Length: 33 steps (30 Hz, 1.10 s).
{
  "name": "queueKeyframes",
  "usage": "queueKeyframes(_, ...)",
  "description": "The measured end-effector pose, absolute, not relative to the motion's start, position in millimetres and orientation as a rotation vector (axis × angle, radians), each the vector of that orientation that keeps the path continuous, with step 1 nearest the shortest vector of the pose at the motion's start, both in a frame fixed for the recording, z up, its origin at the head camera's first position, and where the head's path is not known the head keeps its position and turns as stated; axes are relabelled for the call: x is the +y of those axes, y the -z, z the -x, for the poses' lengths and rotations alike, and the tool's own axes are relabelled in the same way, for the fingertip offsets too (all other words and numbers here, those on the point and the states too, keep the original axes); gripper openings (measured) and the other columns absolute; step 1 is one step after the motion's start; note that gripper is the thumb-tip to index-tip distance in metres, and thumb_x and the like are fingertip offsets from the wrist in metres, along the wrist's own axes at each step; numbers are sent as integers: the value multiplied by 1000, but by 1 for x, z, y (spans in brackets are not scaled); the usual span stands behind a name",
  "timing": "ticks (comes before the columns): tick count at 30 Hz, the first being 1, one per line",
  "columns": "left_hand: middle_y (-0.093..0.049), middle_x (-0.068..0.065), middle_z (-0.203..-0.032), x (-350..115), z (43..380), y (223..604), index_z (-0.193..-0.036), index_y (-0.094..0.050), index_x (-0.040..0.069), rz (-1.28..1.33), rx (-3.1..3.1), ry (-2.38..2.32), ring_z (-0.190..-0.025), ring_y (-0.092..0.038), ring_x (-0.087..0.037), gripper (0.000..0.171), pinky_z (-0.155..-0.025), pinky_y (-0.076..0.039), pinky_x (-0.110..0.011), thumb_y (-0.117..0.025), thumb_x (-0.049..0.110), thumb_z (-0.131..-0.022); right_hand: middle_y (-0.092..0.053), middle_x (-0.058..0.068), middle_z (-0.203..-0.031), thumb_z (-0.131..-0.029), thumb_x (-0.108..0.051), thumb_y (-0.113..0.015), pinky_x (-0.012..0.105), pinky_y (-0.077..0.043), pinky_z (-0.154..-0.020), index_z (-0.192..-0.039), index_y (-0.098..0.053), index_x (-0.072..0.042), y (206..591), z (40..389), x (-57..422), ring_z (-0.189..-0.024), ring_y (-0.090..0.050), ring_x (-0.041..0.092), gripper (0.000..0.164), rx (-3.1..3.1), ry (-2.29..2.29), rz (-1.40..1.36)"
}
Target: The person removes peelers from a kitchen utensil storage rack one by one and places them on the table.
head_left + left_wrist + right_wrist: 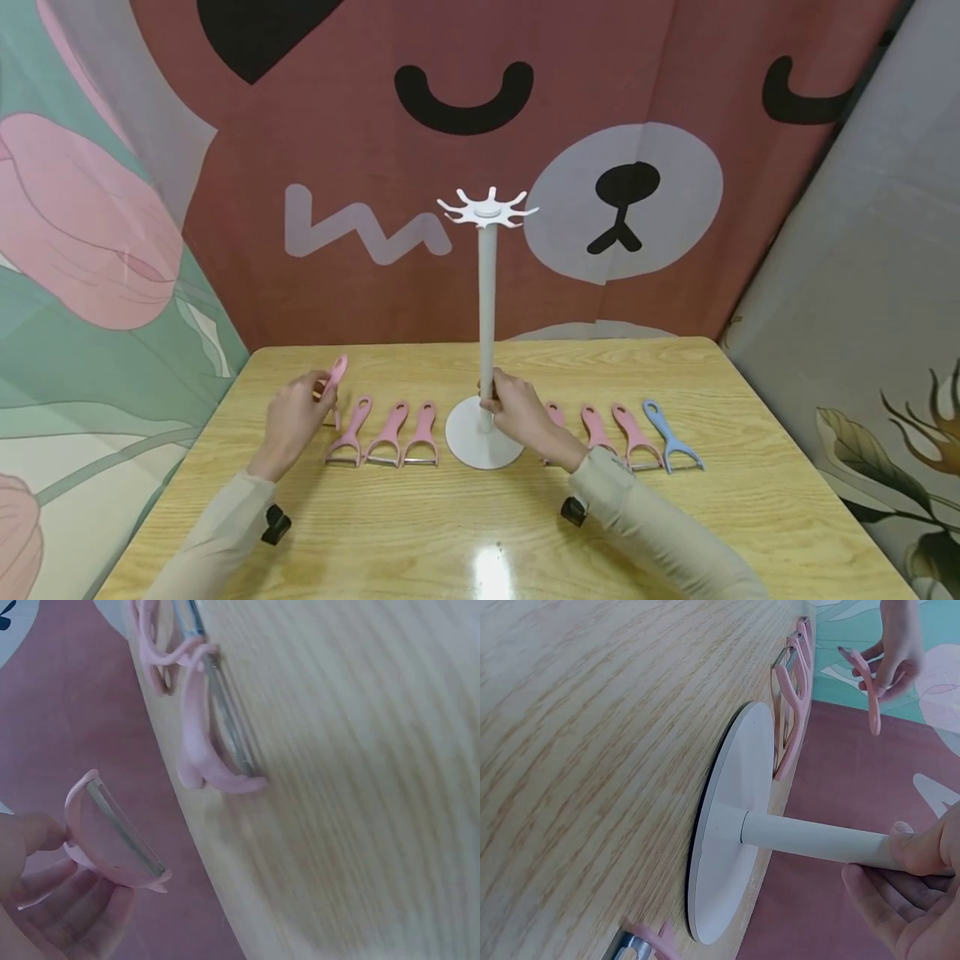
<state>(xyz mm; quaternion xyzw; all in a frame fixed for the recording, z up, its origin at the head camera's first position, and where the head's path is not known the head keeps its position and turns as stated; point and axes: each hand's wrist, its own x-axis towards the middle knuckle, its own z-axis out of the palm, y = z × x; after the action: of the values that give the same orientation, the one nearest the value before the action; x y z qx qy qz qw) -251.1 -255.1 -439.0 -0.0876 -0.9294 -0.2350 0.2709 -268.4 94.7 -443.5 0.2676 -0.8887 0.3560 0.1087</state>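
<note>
My left hand [294, 421] pinches a pink peeler [339, 369] near the table's left side. In the left wrist view this peeler [124, 877] is clear of the tabletop, its blade end pointing away from the fingers. My right hand [525, 412] grips the lower pole of a white stand [487, 308]. In the right wrist view, thumb and fingers wrap the pole [802, 838] above its round base [739, 802]. A ring of white hooks [487, 211] tops the stand, with nothing hanging on it. Three pink peelers [392, 427] lie between my left hand and the base.
Right of the stand lie three more pink peelers [628, 421], partly behind my right forearm, and a blue peeler [663, 425]. All rest on a light wooden table [420, 533]. A printed curtain [360, 300] hangs behind the table's far edge.
</note>
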Motion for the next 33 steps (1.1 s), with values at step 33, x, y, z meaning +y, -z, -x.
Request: queueKeyframes(33,-65,-11,-72,-271,245,461,-95,-69,-3,38,-2878,428,-56,-56,-27,22,-47,-44,-43,-68,18,-92,-61,3,-82,-90,2,-70,28,-52,-57,-100,-59,-4,443,265,97,-76,-64,19,16,-2614,-1053,-801)
